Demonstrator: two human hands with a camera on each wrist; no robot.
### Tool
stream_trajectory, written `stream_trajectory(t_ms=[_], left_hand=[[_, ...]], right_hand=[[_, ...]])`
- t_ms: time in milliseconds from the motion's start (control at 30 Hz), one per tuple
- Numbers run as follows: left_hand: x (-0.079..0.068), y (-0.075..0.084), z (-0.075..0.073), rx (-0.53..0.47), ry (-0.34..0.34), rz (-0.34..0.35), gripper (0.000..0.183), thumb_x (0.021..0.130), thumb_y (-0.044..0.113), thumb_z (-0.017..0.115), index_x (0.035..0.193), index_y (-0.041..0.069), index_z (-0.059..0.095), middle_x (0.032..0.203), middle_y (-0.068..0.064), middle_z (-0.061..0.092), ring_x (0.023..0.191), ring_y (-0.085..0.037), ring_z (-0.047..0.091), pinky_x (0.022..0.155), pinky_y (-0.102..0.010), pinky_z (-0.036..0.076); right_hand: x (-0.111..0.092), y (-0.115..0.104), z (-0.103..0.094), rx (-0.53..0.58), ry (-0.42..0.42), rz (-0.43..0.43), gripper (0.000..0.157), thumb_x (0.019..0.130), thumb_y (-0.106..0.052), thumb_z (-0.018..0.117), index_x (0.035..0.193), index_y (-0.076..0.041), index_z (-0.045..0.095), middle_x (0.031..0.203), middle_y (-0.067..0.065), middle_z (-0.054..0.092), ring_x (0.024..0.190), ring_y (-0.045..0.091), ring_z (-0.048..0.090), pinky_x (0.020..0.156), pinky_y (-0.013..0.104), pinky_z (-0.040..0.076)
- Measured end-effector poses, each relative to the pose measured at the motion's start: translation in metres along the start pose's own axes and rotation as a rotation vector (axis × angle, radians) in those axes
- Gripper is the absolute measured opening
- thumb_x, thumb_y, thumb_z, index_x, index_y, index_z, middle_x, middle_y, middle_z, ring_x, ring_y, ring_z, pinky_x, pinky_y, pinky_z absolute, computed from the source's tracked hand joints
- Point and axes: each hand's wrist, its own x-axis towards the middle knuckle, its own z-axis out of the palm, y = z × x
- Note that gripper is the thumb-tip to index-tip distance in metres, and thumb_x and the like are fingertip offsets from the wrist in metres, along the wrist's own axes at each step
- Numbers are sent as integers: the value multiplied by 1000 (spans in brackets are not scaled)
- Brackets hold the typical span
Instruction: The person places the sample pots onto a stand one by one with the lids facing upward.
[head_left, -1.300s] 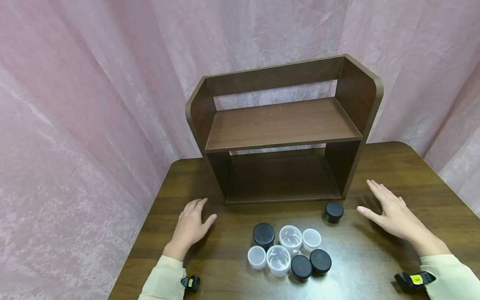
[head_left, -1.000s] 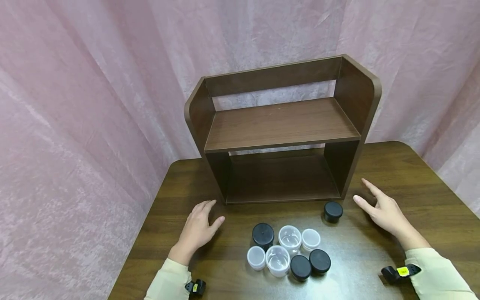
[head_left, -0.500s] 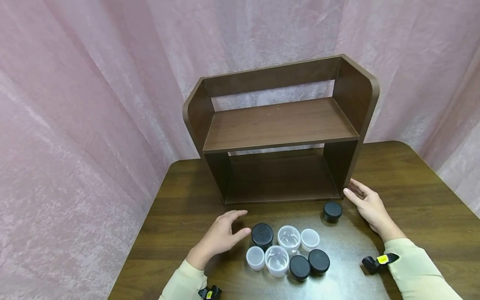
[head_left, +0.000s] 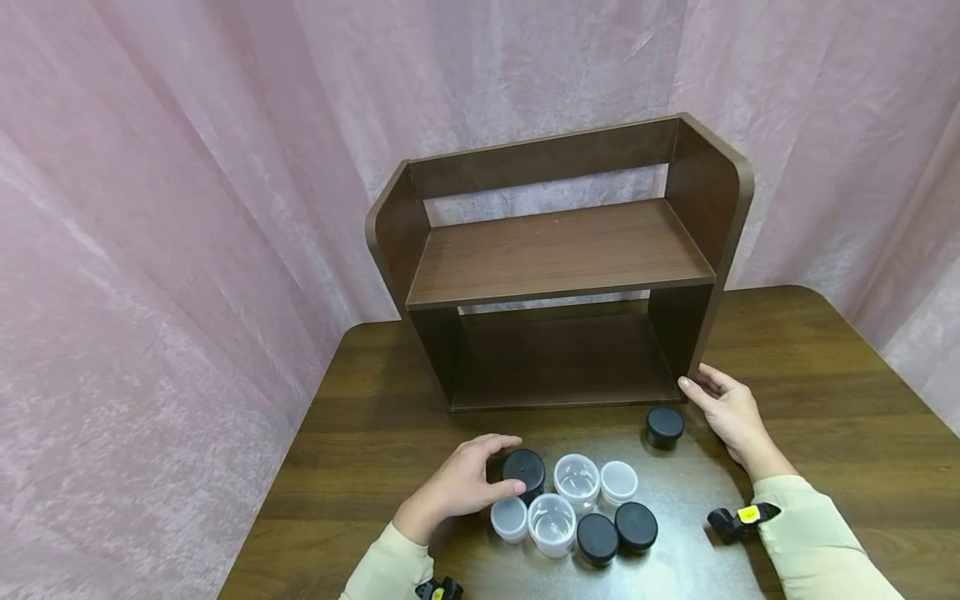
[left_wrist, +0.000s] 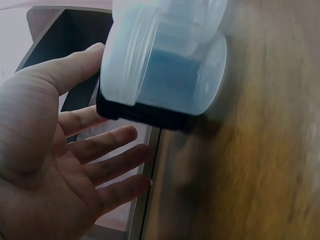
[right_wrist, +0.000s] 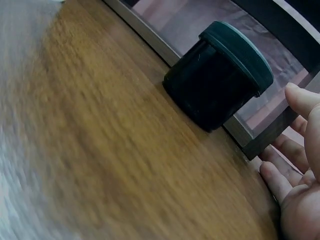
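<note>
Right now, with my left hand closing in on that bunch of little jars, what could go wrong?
The left hand is at the black jar, which sits tight against the clear jars; a grab could knock the neighbours over. The right hand is at the shelf corner, close to the lone black jar, so it might bump it.

black jars: four, namely one far right by itself [head_left: 665, 426], one at the left of the bunch [head_left: 524, 471], two near [head_left: 597, 537] [head_left: 637, 527]
clear jars: two, one far [head_left: 577, 479], one near [head_left: 552, 522]
white jars: two, one left [head_left: 509, 517], one right [head_left: 619, 481]
wooden shelf [head_left: 558, 262]: one, with two levels
table [head_left: 825, 375]: one
hands: two, left hand [head_left: 461, 486], right hand [head_left: 730, 411]
</note>
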Motion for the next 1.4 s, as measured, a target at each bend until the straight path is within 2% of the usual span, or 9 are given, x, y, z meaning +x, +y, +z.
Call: stream_trajectory(t_ms=[267,500,733,967,1100,1233,1300,1400], left_hand=[[5,2,6,-14,-2,7,64,81,45,76,132,11,57,126,2,60,106,-11,55,88,-29,48],[5,4,10,-14,11,-15,71,73,47,81,130,12,59,121,5,62,102,-9,57,88,-29,48],[7,5,11,-31,42,-29,69,73,43,83,129,11,60,120,4,63,100,-8,58,87,-26,48],[10,2,11,-38,95,1,65,72,39,84,125,11,59,108,4,65,88,-6,59,78,-23,50],[11,3,4,-26,144,43,61,73,35,84,122,11,57,103,3,65,82,-5,60,73,-22,51],[14,8,-4,1,173,71,61,73,35,84,123,12,57,105,3,65,82,-5,60,73,-22,51],[15,11,-9,2,186,90,60,74,33,84,124,12,57,106,2,65,84,-6,61,74,-22,51],[17,17,-16,24,222,135,61,73,30,85,125,13,58,112,0,65,93,-9,62,80,-25,52]], right_hand=[[0,-1,2,15,62,27,70,94,-33,62,143,9,35,138,31,44,127,42,41,77,1,37],[-1,-2,3,1,61,31,72,93,-35,63,143,9,35,138,31,44,127,43,41,76,2,37],[1,3,5,-21,76,2,71,93,-34,64,142,9,36,135,32,46,125,45,44,76,1,37],[0,3,6,-12,67,5,70,94,-34,62,142,9,36,137,32,45,126,42,43,77,1,37],[0,2,6,-18,70,7,69,94,-34,62,142,9,37,136,31,46,125,39,45,78,2,38],[-2,1,4,-20,69,23,71,94,-36,62,143,9,36,137,31,45,126,42,42,77,1,37],[-3,1,4,-21,66,25,71,94,-36,62,142,8,37,137,30,46,127,38,44,77,1,37],[-2,1,5,-20,76,11,67,94,-36,62,141,7,41,135,28,49,121,19,51,78,2,39]])
